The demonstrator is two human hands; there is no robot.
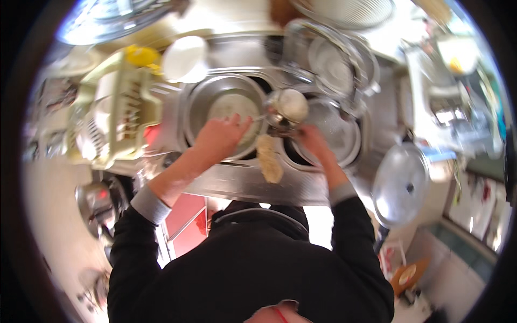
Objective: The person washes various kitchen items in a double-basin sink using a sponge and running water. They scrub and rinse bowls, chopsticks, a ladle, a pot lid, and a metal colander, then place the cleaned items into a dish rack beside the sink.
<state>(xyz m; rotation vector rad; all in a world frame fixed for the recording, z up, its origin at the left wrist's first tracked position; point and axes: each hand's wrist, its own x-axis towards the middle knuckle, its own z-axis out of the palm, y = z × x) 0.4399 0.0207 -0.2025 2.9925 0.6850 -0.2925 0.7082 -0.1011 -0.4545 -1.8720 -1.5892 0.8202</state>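
Note:
My left hand [224,135] is over the left metal basin [198,97], its fingers near a thin metal piece that may be a handle; blur hides the contact. At my right hand [315,141], the fingertips are near the small metal vessels [286,107] between the two basins; whether they grip one cannot be told. A pale round thing shows at the top of these vessels. Below them a tan sponge or scrubber [269,159] lies on the sink divider. To the right, a second wide metal pan or basin [343,137] sits in the other sink bowl.
A cream dish rack [155,109] with dishes stands at the left, beside a white bowl [185,59] and something yellow [141,55]. Clear containers [331,66] are stacked behind the right basin. A metal lid [400,185] is at the right, a metal pot [95,206] at lower left.

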